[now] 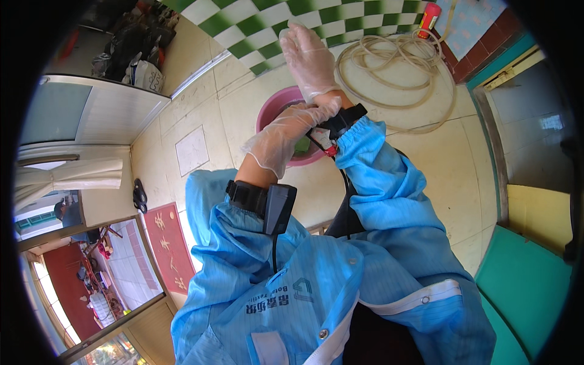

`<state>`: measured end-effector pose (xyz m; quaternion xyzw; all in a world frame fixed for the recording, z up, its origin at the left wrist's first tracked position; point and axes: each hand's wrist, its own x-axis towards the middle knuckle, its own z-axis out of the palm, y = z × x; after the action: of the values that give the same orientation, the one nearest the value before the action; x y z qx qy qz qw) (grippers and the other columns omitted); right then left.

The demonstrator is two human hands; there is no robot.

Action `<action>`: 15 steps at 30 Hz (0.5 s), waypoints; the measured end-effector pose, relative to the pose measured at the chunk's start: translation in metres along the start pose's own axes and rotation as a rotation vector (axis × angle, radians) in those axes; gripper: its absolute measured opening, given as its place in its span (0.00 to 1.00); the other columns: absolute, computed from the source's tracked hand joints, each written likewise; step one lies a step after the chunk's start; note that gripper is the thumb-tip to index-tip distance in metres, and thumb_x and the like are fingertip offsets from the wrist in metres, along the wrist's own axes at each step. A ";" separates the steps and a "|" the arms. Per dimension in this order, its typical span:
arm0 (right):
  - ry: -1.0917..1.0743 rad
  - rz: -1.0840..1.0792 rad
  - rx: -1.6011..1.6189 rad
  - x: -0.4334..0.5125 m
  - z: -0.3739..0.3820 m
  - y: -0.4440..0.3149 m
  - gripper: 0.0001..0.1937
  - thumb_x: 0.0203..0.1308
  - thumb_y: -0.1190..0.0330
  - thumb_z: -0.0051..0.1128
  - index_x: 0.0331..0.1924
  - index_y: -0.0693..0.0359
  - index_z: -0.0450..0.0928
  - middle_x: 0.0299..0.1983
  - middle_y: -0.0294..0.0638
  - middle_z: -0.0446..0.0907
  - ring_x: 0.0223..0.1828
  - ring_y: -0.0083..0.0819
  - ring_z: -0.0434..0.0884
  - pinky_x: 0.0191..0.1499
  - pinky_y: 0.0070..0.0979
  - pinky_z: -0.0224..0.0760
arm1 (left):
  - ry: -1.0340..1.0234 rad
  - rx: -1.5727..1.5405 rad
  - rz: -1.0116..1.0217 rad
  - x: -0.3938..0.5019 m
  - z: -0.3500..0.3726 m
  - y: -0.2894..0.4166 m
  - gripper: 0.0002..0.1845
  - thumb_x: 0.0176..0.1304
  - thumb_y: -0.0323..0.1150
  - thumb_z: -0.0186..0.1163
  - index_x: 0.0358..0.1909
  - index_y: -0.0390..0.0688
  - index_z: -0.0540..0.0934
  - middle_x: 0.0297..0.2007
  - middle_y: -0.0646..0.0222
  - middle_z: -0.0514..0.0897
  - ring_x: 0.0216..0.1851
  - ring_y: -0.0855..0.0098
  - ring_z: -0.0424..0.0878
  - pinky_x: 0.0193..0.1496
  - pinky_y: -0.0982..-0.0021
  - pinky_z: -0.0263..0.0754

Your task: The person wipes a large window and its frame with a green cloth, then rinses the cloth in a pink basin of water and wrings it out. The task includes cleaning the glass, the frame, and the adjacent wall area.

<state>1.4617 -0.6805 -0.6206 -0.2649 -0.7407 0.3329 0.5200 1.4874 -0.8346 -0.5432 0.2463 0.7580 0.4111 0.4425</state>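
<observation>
Both hands wear thin clear plastic gloves. My left hand (303,119) reaches across and lies around my right wrist, by the bare skin between the glove and a black strap (344,121). My right hand (311,61) is stretched forward, palm and fingers holding nothing, fingers slightly bent and near each other. Under the hands, a pink plastic basin (269,107) stands on the floor, partly hidden; a green thing (302,146) shows inside it. A red and white thing (325,140) is seen beside the right wrist. A black device (279,210) is strapped on my left forearm.
A coiled hose (401,107) lies on the tiled floor at the right, near a red canister (429,20). A green and white checkered wall (351,20) rises ahead. Black slippers (139,196) and a red mat (169,246) lie left. A green panel (524,283) stands right.
</observation>
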 end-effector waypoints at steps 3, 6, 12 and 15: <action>0.036 -0.186 -0.048 0.001 0.000 0.003 0.19 0.68 0.59 0.59 0.59 0.56 0.75 0.50 0.44 0.84 0.48 0.45 0.84 0.50 0.37 0.78 | -0.106 -0.075 -0.036 -0.002 -0.001 0.000 0.37 0.58 0.67 0.67 0.47 0.40 0.83 0.33 0.72 0.81 0.38 0.78 0.75 0.46 0.73 0.67; -0.052 -0.186 -0.098 0.002 0.000 0.005 0.20 0.68 0.58 0.58 0.60 0.57 0.75 0.51 0.45 0.84 0.48 0.43 0.84 0.50 0.37 0.78 | -0.175 -0.083 -0.048 0.002 -0.004 -0.001 0.37 0.59 0.67 0.66 0.49 0.40 0.83 0.33 0.74 0.80 0.38 0.81 0.73 0.45 0.75 0.66; 0.000 0.383 0.697 0.008 0.004 0.013 0.18 0.73 0.62 0.55 0.60 0.64 0.75 0.55 0.45 0.80 0.54 0.37 0.81 0.56 0.31 0.76 | -0.299 -0.276 0.009 0.057 -0.030 -0.048 0.37 0.62 0.66 0.63 0.56 0.41 0.81 0.46 0.68 0.84 0.50 0.74 0.78 0.56 0.70 0.66; -0.027 0.595 0.893 0.015 0.002 0.023 0.18 0.74 0.61 0.55 0.59 0.64 0.74 0.48 0.39 0.81 0.47 0.29 0.83 0.53 0.26 0.78 | -0.240 -0.424 0.008 0.111 -0.064 -0.121 0.38 0.65 0.64 0.62 0.63 0.42 0.78 0.59 0.62 0.82 0.60 0.66 0.78 0.69 0.63 0.62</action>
<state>1.4564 -0.6547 -0.6299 -0.2122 -0.4265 0.7520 0.4556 1.3763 -0.8446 -0.6798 0.1978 0.5956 0.5306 0.5698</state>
